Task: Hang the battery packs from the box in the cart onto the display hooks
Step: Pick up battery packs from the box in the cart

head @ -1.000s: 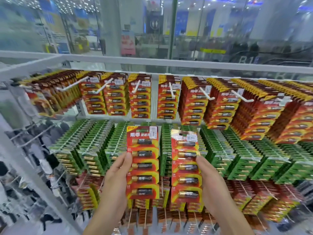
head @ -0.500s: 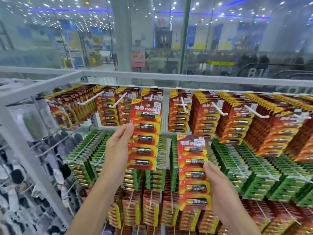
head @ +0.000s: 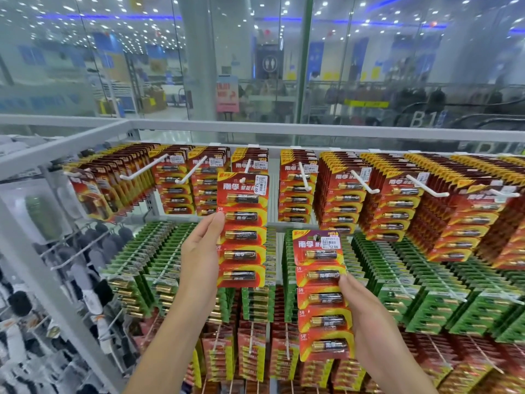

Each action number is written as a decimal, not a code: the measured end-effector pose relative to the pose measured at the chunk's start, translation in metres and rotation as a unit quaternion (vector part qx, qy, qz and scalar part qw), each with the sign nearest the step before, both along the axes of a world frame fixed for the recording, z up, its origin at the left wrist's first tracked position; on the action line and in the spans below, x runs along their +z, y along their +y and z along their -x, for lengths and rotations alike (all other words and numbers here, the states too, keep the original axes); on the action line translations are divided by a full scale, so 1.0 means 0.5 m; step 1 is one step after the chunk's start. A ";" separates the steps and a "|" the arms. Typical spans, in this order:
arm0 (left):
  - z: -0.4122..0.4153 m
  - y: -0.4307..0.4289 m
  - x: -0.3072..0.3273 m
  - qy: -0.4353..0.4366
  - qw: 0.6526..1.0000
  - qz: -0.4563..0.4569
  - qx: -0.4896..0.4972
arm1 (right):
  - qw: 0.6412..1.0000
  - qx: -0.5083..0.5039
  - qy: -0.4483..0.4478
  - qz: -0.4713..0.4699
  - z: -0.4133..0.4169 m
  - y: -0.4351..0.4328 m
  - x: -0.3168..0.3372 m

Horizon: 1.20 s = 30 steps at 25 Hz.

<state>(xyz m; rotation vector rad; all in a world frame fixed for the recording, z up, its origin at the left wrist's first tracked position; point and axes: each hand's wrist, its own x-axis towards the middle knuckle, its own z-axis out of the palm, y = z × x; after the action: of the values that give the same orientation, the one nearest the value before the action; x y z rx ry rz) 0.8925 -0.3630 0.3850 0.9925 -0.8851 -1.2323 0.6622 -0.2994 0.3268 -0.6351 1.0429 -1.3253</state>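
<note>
My left hand (head: 200, 257) grips the left edge of a red battery pack (head: 243, 228) and holds it upright at the top row. The tip of a white display hook (head: 242, 180) shows through the pack's hang hole. My right hand (head: 366, 317) holds a second red battery pack (head: 322, 294) by its right edge, lower, in front of the green packs. The box and the cart are out of view.
White hooks (head: 365, 182) along the top row carry red packs. Green packs (head: 426, 282) fill the middle row, and red and yellow packs (head: 250, 354) the bottom row. A white rack frame (head: 68, 143) runs overhead. Dark goods hang at the left (head: 85, 265).
My left hand has lifted its pack from the middle row up to the top row, onto a hook tip. My right hand's pack stayed lower, and the view tilted up.
</note>
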 end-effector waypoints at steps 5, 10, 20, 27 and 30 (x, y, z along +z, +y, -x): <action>0.010 -0.009 -0.010 -0.002 1.000 -0.009 0.012 | 1.000 0.000 0.004 -0.007 0.013 0.000 -0.001; 0.024 -0.097 -0.004 -0.033 0.999 -0.013 0.008 | 1.000 0.008 0.018 0.014 0.014 -0.006 0.026; 0.034 -0.273 -0.025 -0.081 0.996 0.003 0.033 | 0.994 -0.010 0.066 0.085 -0.019 -0.066 0.105; 0.032 -0.273 -0.038 -0.081 0.996 0.028 0.022 | 0.995 -0.037 0.063 0.065 -0.041 -0.097 0.103; 0.030 -0.277 -0.038 -0.085 0.996 0.026 0.021 | 0.991 -0.057 0.110 0.047 -0.049 -0.156 0.115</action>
<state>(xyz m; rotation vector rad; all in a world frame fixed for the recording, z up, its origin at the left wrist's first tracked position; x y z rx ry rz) 0.8774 -0.5014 0.3658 1.0800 -1.0190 -1.0965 0.6864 -0.3774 0.3843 -0.8175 1.2156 -1.4331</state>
